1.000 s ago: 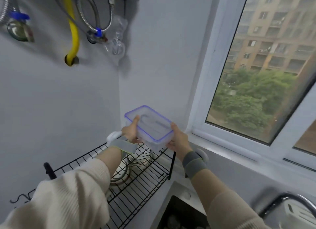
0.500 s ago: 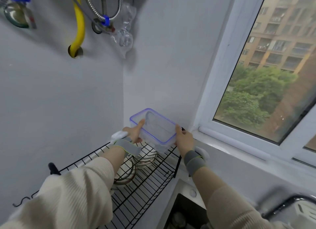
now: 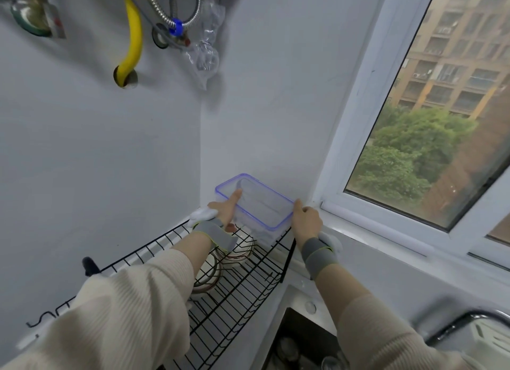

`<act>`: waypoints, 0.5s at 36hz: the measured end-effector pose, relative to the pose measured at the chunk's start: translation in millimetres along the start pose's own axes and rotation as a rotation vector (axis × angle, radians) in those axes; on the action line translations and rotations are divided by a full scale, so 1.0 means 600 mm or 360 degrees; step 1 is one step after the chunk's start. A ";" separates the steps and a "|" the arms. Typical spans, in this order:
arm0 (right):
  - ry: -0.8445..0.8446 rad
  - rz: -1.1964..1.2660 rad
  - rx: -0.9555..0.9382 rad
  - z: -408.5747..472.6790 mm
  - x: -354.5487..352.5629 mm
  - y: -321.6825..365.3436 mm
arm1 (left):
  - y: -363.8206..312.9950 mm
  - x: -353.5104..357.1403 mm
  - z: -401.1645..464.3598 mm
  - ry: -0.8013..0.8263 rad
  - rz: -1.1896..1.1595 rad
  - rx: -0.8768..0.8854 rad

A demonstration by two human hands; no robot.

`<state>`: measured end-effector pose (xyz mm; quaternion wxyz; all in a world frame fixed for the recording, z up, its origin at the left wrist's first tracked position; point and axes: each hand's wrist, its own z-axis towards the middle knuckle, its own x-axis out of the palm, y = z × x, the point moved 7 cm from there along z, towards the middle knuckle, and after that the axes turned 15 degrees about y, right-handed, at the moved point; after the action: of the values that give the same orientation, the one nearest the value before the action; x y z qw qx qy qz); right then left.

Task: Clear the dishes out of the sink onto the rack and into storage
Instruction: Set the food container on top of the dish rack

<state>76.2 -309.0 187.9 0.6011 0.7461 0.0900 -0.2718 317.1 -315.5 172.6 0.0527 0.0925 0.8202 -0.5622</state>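
— Where is the clear container (image 3: 258,204) being kept?
— It is being held over the rack's (image 3: 242,284) far corner, gripped by the left hand (image 3: 225,211) and right hand (image 3: 306,220).

Pale grey walls (image 3: 91,154) are meeting in a corner at centre frame. Yellow hose (image 3: 132,35) & metal hose (image 3: 176,16) are hanging at upper left. White-framed window (image 3: 430,115) is filling the right side w/ daylight coming in, trees (image 3: 408,154) & apt block (image 3: 458,55) showing outside.
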 end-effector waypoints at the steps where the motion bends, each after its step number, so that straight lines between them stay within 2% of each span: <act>1: -0.0003 0.0028 0.0014 -0.001 -0.001 -0.002 | 0.001 -0.002 0.001 -0.0005 -0.0035 -0.0001; 4: -0.0001 0.0099 0.0128 -0.007 -0.007 -0.010 | 0.003 -0.012 -0.008 -0.0037 -0.0094 -0.0050; 6: 0.0022 0.0117 0.0215 -0.011 -0.011 -0.022 | 0.003 -0.028 -0.016 -0.0093 0.0000 -0.0085; 8: 0.0155 0.0132 0.0238 -0.012 -0.003 -0.032 | 0.000 -0.052 -0.023 -0.0208 0.0190 -0.0118; 10: 0.0322 0.0326 0.0249 -0.024 0.013 -0.047 | -0.002 -0.082 -0.028 -0.0389 0.0418 -0.0146; 14: 0.0563 0.0912 0.0661 -0.058 0.053 -0.089 | 0.009 -0.143 -0.043 -0.0660 0.0702 -0.0202; 16: 0.0647 0.1128 0.0761 -0.071 0.074 -0.102 | 0.029 -0.158 -0.043 -0.0576 0.0861 -0.0254; 18: 0.0691 0.1243 0.0739 -0.078 0.086 -0.103 | 0.055 -0.163 -0.033 -0.0392 0.0803 -0.0285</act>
<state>105.2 -258.5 115.1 0.4435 0.8775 -0.1357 0.1220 420.2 -294.6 168.0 0.2978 0.2196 0.8051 -0.4636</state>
